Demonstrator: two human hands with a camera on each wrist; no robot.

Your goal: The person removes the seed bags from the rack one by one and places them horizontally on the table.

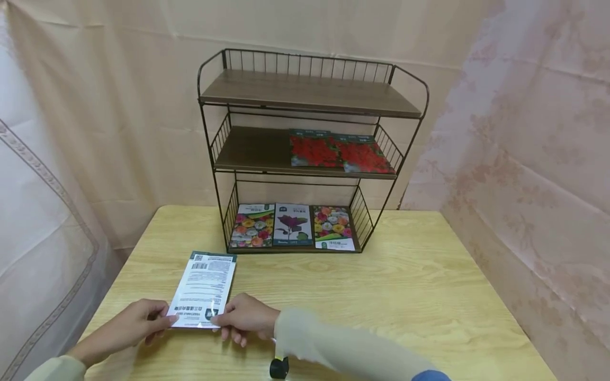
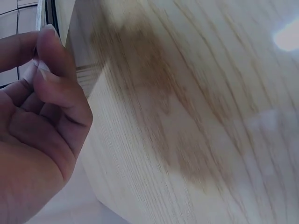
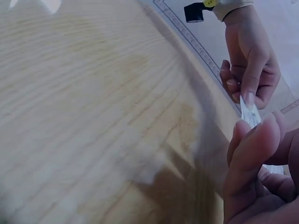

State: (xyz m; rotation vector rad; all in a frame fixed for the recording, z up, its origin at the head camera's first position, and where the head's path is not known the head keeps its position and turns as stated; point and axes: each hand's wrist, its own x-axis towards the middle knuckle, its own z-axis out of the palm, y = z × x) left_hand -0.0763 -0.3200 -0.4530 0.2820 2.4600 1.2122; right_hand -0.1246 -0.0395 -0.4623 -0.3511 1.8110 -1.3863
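A white seed packet (image 1: 202, 288) with a dark green top edge and printed text faces up in the head view, its near edge toward me. My left hand (image 1: 145, 320) pinches its near left corner between thumb and fingers. At the near right corner my right hand (image 1: 248, 317) pinches it the same way. In the left wrist view the left hand (image 2: 44, 107) shows thumb and fingertips together on the packet's thin edge. The right wrist view has the right hand (image 3: 261, 172) close up, with the left hand (image 3: 252, 60) beyond, the packet's edge (image 3: 249, 112) between them.
A three-tier rack (image 1: 310, 95) stands at the back of the wooden table (image 1: 405, 286). Two red-flower packets (image 1: 314, 149) overlap on its middle shelf. On the bottom shelf lie two multicoloured flower packets (image 1: 252, 226) with a purple-plant packet (image 1: 293, 225) between them. Curtains hang around the table.
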